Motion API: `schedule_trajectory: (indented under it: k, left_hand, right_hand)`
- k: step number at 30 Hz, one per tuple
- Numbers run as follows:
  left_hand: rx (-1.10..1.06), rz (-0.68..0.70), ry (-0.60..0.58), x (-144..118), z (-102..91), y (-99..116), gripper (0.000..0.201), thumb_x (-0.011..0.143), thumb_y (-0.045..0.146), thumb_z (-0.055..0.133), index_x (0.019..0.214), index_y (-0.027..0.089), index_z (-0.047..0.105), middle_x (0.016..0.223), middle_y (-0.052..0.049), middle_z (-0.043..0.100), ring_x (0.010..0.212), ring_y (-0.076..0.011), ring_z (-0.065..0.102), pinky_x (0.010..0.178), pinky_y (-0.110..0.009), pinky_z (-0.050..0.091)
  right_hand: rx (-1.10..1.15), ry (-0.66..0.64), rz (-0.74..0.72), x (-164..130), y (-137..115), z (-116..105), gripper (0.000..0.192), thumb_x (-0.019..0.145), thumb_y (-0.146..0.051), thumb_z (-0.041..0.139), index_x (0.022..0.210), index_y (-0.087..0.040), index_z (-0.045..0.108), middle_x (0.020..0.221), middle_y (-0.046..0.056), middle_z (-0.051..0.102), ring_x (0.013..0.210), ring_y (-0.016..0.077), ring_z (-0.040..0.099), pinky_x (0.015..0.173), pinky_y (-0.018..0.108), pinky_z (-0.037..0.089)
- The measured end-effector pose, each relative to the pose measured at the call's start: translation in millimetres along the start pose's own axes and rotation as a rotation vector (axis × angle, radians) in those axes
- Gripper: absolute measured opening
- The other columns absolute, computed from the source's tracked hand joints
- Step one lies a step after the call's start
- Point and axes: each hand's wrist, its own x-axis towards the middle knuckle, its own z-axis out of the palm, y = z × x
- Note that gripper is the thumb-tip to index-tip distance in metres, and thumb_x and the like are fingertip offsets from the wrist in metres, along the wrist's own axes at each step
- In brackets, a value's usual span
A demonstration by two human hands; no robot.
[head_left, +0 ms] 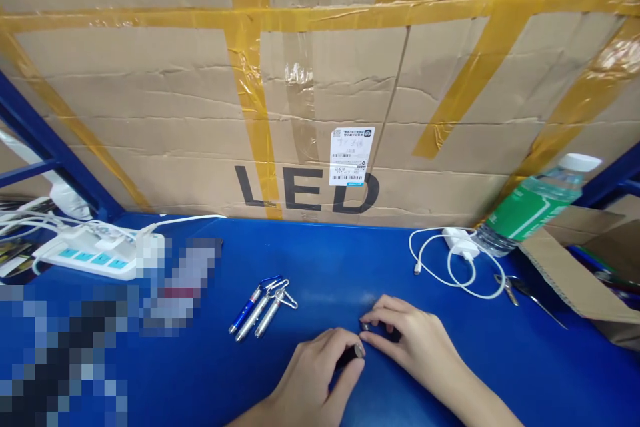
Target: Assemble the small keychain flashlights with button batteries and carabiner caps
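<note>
My left hand [320, 370] is closed, with thumb and forefinger pinching a small round silver-ended piece [358, 351]; most of that piece is hidden by the fingers. Close beside it, my right hand [417, 337] pinches a tiny silvery metal piece [365, 326] between its fingertips, too small to name. The two hands nearly touch above the blue tabletop [320, 267]. Left of them lie a blue keychain penlight [245, 311] and two silver keychain penlights [253, 318], side by side with their metal clips pointing away from me.
A large taped cardboard box [190, 113] stands along the back. To the left are a white power strip [95, 253] with cables and a blurred-out patch. A white charger [460, 241] with its cable, a green-labelled bottle [535, 207] and scissors [535, 297] are at right.
</note>
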Motion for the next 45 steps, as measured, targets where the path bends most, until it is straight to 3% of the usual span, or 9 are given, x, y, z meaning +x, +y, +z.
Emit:
schedule_trajectory:
  k: [9, 15, 22, 33, 41, 45]
  left_hand:
    - [-0.017, -0.014, 0.011, 0.5, -2.4, 2.3, 0.011, 0.087, 0.014, 0.042, 0.088, 0.020, 0.052, 0.082, -0.001, 0.064, 0.072, -0.0141, 0.061, 0.069, -0.022, 0.044]
    - [-0.031, -0.029, 0.002, 1.2, -2.5, 2.8, 0.011, 0.087, 0.014, 0.044, 0.089, 0.020, 0.053, 0.082, -0.001, 0.065, 0.074, -0.0139, 0.061, 0.071, -0.022, 0.044]
    - [-0.030, -0.061, 0.008, 2.1, -2.6, 2.4, 0.011, 0.087, 0.016, 0.044, 0.089, 0.019, 0.054, 0.083, -0.002, 0.065, 0.074, -0.0142, 0.061, 0.071, -0.023, 0.045]
    - [-0.039, -0.080, 0.014, 3.5, -3.1, 1.8, 0.012, 0.088, 0.016, 0.043, 0.089, 0.020, 0.054, 0.084, -0.002, 0.065, 0.076, -0.0150, 0.061, 0.072, -0.025, 0.045]
    - [-0.013, -0.132, 0.081, 6.1, -1.6, -5.2, 0.011, 0.088, 0.016, 0.045, 0.089, 0.020, 0.056, 0.085, -0.001, 0.064, 0.079, -0.0162, 0.056, 0.073, -0.026, 0.044]
    - [-0.006, -0.143, 0.066, 7.5, -0.6, -6.5, 0.012, 0.089, 0.017, 0.046, 0.090, 0.020, 0.057, 0.086, -0.001, 0.065, 0.080, -0.0165, 0.054, 0.074, -0.027, 0.044]
  right_hand:
    - [0.121, 0.049, -0.008, -0.4, 3.6, 6.9, 0.005, 0.080, -0.023, 0.060, 0.084, -0.024, 0.063, 0.082, -0.002, 0.066, 0.063, 0.0125, 0.060, 0.055, 0.022, 0.046]
    - [0.201, 0.074, -0.036, -2.5, 7.1, 11.2, 0.008, 0.080, -0.019, 0.054, 0.073, -0.021, 0.058, 0.083, 0.000, 0.068, 0.060, 0.0112, 0.060, 0.053, 0.020, 0.047]
    - [0.149, 0.174, -0.117, -3.8, 9.1, 9.2, 0.024, 0.088, -0.038, 0.051, 0.094, -0.023, 0.068, 0.083, 0.002, 0.070, 0.054, 0.0111, 0.060, 0.053, 0.022, 0.048]
    - [0.154, 0.251, -0.153, -5.1, 10.7, 7.6, 0.029, 0.089, -0.042, 0.050, 0.097, -0.022, 0.069, 0.086, 0.004, 0.066, 0.056, 0.0107, 0.060, 0.053, 0.022, 0.048]
    - [0.386, 0.335, -0.044, -1.1, 3.4, 3.5, 0.031, 0.078, -0.050, 0.063, 0.079, -0.020, 0.071, 0.074, 0.004, 0.067, 0.051, 0.0106, 0.055, 0.048, 0.023, 0.046]
    - [0.617, 0.297, -0.023, 0.5, -1.1, 3.9, 0.029, 0.074, -0.047, 0.068, 0.076, -0.018, 0.073, 0.073, 0.004, 0.066, 0.048, 0.0091, 0.054, 0.045, 0.022, 0.046]
